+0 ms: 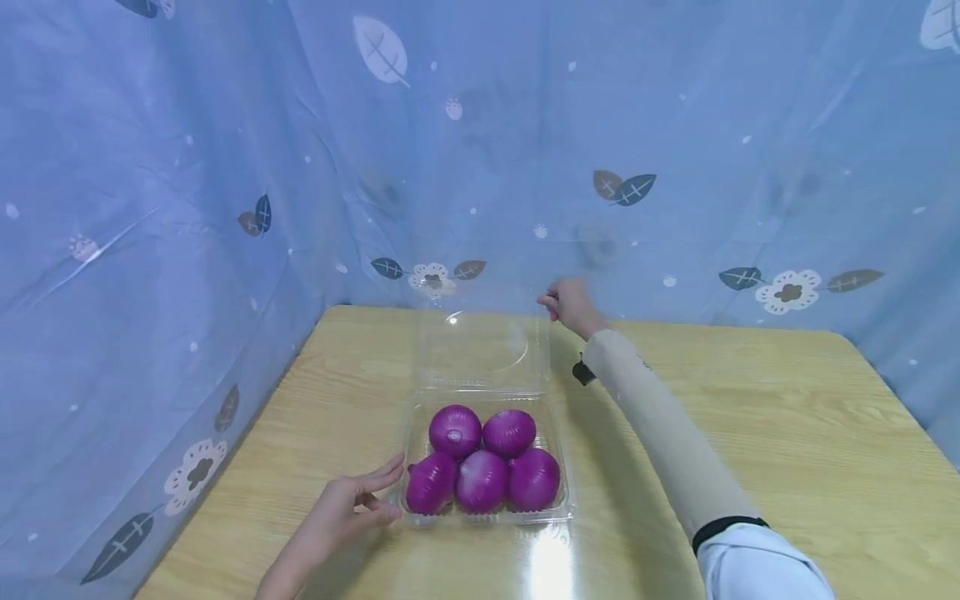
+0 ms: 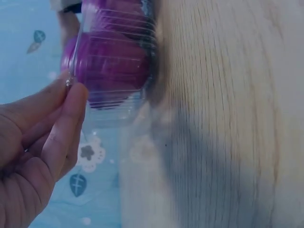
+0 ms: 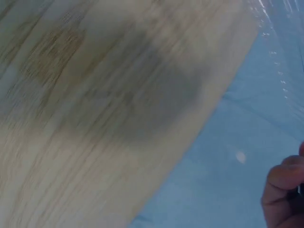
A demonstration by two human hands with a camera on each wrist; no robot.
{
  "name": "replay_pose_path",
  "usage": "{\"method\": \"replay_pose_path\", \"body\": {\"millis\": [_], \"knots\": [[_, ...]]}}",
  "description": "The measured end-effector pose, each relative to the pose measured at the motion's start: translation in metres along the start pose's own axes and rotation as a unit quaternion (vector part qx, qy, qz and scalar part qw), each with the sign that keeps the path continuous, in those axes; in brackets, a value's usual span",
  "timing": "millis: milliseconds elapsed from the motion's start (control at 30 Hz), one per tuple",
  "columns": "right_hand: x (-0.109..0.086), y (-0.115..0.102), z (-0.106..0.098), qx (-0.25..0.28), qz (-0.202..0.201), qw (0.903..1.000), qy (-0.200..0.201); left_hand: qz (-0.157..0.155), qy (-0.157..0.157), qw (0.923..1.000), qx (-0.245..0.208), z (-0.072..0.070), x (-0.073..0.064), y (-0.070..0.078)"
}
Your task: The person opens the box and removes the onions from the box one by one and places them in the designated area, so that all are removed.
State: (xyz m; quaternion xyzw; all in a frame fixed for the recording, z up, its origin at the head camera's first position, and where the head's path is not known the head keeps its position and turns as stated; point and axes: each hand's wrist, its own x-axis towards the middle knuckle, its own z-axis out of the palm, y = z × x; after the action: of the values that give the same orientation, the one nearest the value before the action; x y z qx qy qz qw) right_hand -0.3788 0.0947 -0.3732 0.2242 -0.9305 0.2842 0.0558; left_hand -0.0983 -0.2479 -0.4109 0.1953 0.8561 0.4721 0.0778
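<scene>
A clear plastic clamshell box point(image 1: 517, 518) sits on the table with several purple onions point(image 1: 482, 482) in its base. Its transparent lid point(image 1: 480, 350) stands raised at the far side. At the box's near left corner, my left hand point(image 1: 341, 510) pinches the rim between thumb and fingers. The left wrist view shows this grip close up, with an onion point(image 2: 111, 66) behind the ribbed clear wall. My right hand point(image 1: 573, 308) reaches to the lid's upper right edge and pinches it with curled fingers. Only part of that hand point(image 3: 285, 190) shows in the right wrist view.
The box rests on a light wooden table point(image 1: 750, 417). A blue curtain point(image 1: 675, 100) printed with leaves and flowers hangs behind the table and along its left side. A small black object point(image 1: 582, 372) is at the right wrist.
</scene>
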Motion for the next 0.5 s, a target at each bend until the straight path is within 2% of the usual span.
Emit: {"method": "replay_pose_path", "body": {"millis": [100, 233, 333, 500], "knots": [[0.000, 0.010, 0.008, 0.036, 0.040, 0.9979, -0.035, 0.003, 0.000, 0.9999, -0.014, 0.005, -0.002, 0.001], [0.002, 0.021, 0.017, 0.068, 0.077, 0.9903, -0.094, 0.009, 0.000, 0.9999, -0.014, 0.007, -0.003, 0.001], [0.003, 0.024, 0.022, 0.074, 0.076, 0.9865, -0.125, 0.007, 0.004, 0.9999, -0.010, 0.006, -0.005, 0.001], [0.003, 0.025, 0.033, 0.085, 0.069, 0.9839, -0.142, 0.019, 0.013, 0.9997, 0.009, 0.004, -0.009, -0.002]]}}
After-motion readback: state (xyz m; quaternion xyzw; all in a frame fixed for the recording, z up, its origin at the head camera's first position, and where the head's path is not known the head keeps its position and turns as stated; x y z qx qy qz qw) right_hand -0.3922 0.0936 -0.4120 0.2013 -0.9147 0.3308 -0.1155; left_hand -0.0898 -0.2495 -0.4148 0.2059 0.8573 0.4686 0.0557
